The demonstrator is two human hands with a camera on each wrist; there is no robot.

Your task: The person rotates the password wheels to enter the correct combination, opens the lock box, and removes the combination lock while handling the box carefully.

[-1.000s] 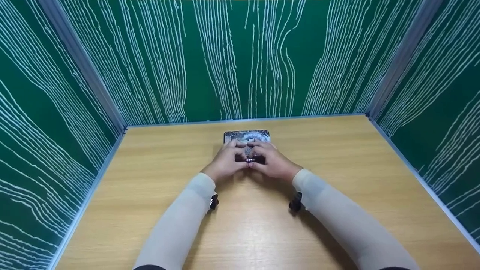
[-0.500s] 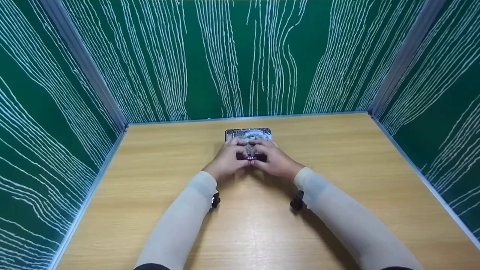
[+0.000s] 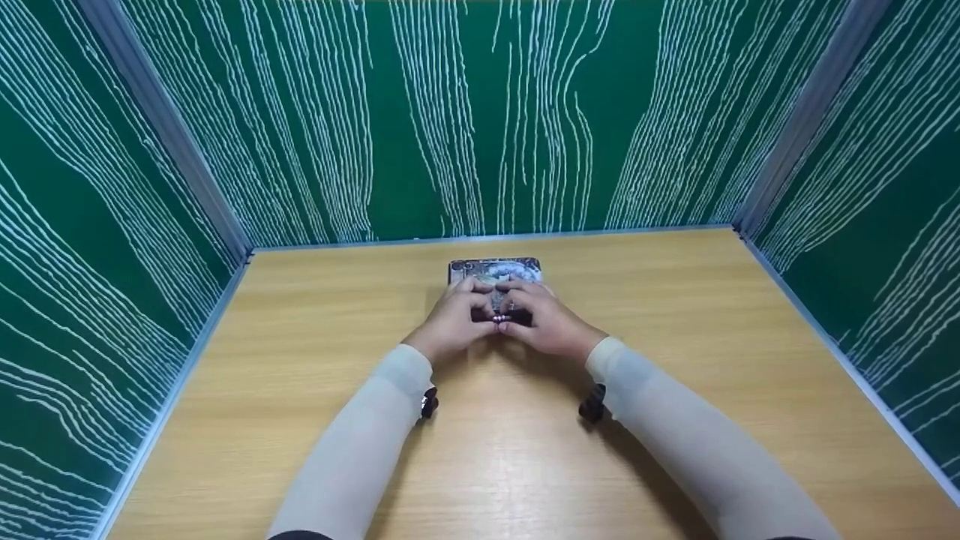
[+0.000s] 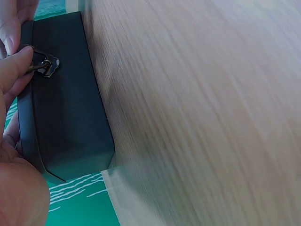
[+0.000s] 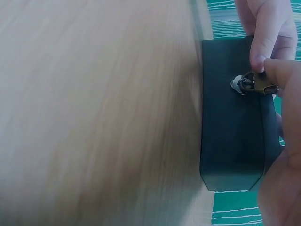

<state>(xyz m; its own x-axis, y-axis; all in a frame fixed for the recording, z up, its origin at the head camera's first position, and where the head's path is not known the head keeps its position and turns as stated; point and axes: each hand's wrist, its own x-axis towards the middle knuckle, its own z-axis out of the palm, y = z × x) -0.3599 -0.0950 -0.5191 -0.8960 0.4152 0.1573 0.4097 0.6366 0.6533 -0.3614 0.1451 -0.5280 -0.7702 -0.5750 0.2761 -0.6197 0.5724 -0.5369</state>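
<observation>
A small dark box [image 3: 495,270] with a patterned lid sits on the table's far half, between both hands in the head view. Its plain dark front [image 4: 70,113] bears a bronze-coloured metal clasp [image 5: 265,88] at the middle of the lid seam. With fingers bent over the lid, the left hand [image 3: 454,321] holds the clasp at its thumb. The right hand [image 3: 553,324] mirrors it, its thumb on the clasp's other side. Both thumb tips nearly meet there. The lid appears closed. Some fingertips are hidden behind the lid in the wrist views.
The light wooden table [image 3: 480,450] stretches around the box. Green walls [image 3: 420,112] with white wavy lines stand at the back and both sides, joined by grey posts [image 3: 795,127]. A dark device [image 3: 592,405] hangs below each wrist.
</observation>
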